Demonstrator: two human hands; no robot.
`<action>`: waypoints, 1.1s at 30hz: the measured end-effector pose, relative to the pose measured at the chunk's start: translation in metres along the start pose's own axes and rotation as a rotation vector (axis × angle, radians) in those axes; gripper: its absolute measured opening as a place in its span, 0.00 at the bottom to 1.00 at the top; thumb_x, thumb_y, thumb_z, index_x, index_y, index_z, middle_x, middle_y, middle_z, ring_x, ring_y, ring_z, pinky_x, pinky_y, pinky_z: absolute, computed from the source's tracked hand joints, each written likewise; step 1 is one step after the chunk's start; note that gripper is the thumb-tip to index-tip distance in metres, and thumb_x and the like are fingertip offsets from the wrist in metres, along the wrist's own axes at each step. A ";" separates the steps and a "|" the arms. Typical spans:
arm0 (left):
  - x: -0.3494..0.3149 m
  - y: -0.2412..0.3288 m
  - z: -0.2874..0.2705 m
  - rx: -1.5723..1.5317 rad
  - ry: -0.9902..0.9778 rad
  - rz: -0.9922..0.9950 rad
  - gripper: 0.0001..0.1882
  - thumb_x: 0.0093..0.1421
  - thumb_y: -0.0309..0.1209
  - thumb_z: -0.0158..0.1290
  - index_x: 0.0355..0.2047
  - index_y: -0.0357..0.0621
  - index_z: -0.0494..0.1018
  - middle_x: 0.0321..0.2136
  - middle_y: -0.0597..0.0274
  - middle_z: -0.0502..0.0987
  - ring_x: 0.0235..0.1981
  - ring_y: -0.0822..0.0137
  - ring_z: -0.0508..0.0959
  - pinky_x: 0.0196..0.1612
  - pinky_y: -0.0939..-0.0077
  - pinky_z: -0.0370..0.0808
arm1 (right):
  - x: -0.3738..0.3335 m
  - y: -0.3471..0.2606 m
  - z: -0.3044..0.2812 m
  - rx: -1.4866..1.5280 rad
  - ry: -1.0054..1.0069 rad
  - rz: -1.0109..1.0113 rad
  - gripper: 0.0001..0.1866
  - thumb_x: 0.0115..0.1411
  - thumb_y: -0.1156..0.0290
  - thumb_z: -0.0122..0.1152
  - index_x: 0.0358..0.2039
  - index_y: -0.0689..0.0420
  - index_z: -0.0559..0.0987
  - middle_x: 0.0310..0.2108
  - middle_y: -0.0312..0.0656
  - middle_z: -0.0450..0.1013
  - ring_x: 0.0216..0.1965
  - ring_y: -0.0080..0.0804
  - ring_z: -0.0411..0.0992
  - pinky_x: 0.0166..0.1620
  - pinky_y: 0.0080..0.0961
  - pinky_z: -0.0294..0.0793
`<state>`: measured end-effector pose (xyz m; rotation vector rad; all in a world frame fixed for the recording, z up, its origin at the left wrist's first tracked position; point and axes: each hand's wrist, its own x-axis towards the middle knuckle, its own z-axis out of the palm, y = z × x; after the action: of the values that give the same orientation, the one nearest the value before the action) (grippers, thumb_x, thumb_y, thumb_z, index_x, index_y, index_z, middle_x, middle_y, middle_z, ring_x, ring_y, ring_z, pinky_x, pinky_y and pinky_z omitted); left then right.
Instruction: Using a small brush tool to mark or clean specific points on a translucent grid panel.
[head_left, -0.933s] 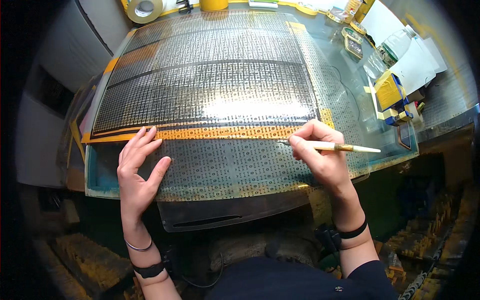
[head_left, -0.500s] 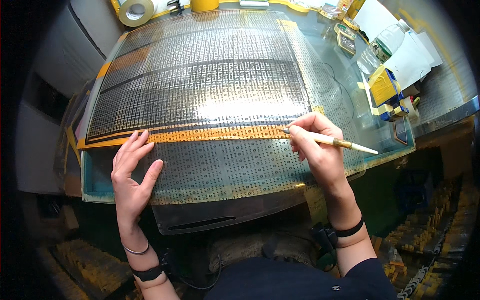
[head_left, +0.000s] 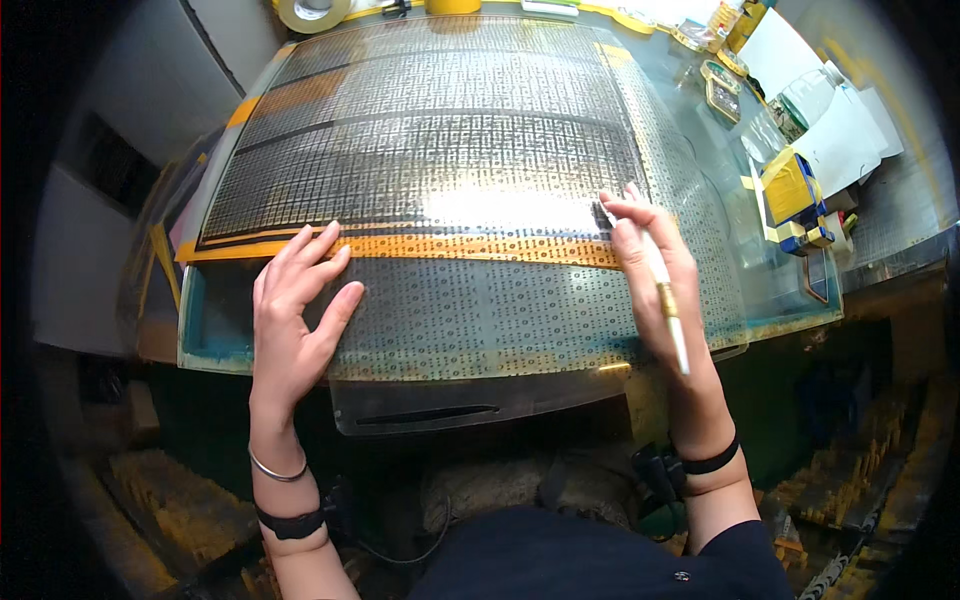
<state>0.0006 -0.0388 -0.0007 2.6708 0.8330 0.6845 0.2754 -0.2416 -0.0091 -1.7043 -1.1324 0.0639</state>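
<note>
A large transparent film [head_left: 480, 130] printed with a dense black pattern lies over a glass-topped table. Along its near edge runs an orange strip [head_left: 480, 249]. A second, clear dotted film [head_left: 540, 320] reaches beyond that strip toward me and to the right. My left hand [head_left: 300, 315] rests its outstretched fingertips on the left part of the orange strip, thumb apart. My right hand [head_left: 655, 270] grips a slim white pen-shaped tool [head_left: 673, 322] with a gold band. Its dark tip is at the patterned film's lower right corner, and I cannot tell whether it touches.
Tape rolls [head_left: 313, 12] stand along the far edge. At the right are a clear plastic bottle [head_left: 810, 98], white paper [head_left: 850, 135] and a blue tape dispenser [head_left: 800, 215] with yellow tape. A clear sheet with a slot [head_left: 470, 412] overhangs the near edge.
My right hand has moved up and right, and the tool has swung to a steeper angle. The view has shifted slightly. My left hand stays on the strip, a bit further right along it.
</note>
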 end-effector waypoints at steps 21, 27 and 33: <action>-0.007 -0.003 -0.003 -0.149 0.092 0.058 0.13 0.55 0.28 0.65 0.42 0.42 0.83 0.48 0.57 0.83 0.60 0.55 0.74 0.68 0.52 0.58 | -0.022 -0.068 0.007 0.357 -0.470 0.255 0.20 0.75 0.59 0.48 0.56 0.61 0.78 0.32 0.34 0.73 0.31 0.21 0.69 0.38 0.21 0.71; -0.007 -0.004 -0.003 -0.112 0.092 0.073 0.14 0.53 0.28 0.66 0.41 0.41 0.83 0.49 0.57 0.83 0.60 0.54 0.74 0.67 0.53 0.60 | -0.015 -0.065 0.021 0.371 -0.519 0.240 0.14 0.69 0.66 0.57 0.45 0.62 0.83 0.27 0.38 0.74 0.29 0.20 0.70 0.35 0.21 0.71; -0.007 -0.002 -0.003 -0.112 0.095 0.059 0.12 0.54 0.28 0.66 0.39 0.42 0.84 0.48 0.56 0.84 0.60 0.54 0.75 0.67 0.53 0.61 | -0.014 -0.041 0.030 0.273 -0.446 0.120 0.07 0.61 0.73 0.64 0.37 0.63 0.82 0.25 0.38 0.78 0.26 0.19 0.74 0.31 0.20 0.73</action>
<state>-0.0065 -0.0406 -0.0015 2.5883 0.7193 0.8515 0.2261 -0.2295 0.0021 -1.5475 -1.2723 0.6718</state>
